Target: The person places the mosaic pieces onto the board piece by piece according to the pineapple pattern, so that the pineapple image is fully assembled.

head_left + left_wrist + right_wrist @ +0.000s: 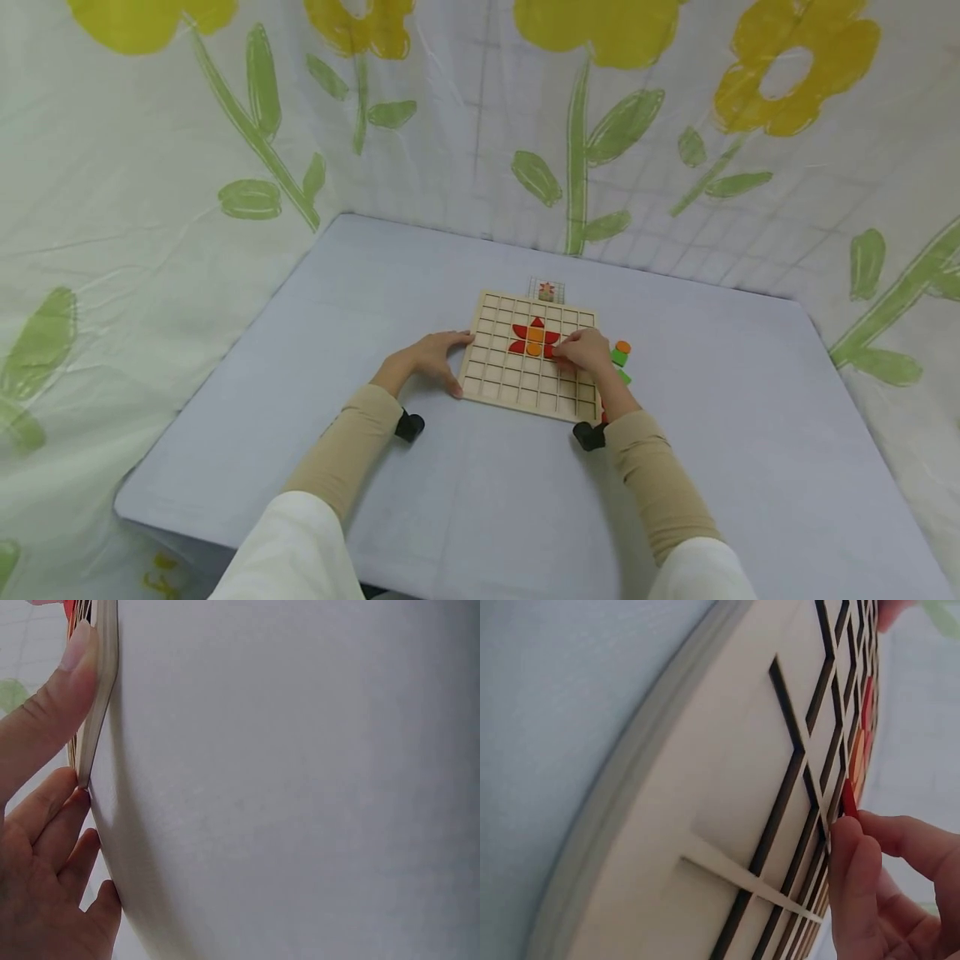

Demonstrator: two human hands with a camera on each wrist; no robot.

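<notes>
A square wooden grid board lies on the table. On it sit a red triangle, red petal-shaped pieces and orange pieces. My left hand touches the board's left side, with the thumb at the near corner and the fingers spread along the edge. Over the board's right half, my right hand pinches a red petal-shaped piece between thumb and fingertips. That piece is at a grid cell beside the orange ones, partly hidden by the fingers.
Beyond the board's far edge lies a small pattern card with a similar red figure. Right of the board are an orange round piece and green pieces, partly behind the right wrist. A pale cloth covers the table.
</notes>
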